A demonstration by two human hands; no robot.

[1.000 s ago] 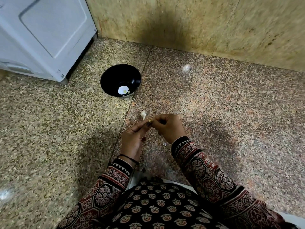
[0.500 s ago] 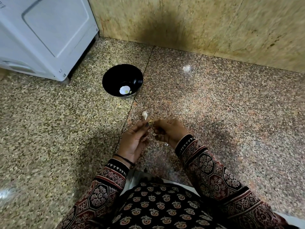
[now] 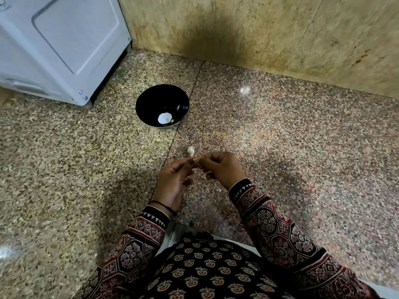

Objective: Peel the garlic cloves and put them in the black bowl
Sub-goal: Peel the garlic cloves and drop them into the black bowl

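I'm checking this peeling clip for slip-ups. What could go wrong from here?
1. The garlic clove is only lightly pinched between the left hand and the right hand; it could slip and land on the speckled floor, where it would be hard to spot.
2. The black bowl sits well beyond the hands, so a tossed clove might miss it.
3. The loose clove lying just past the hands could be knocked away.

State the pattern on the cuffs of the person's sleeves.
A row of white triangles on black, clearest on the left cuff in the head view.
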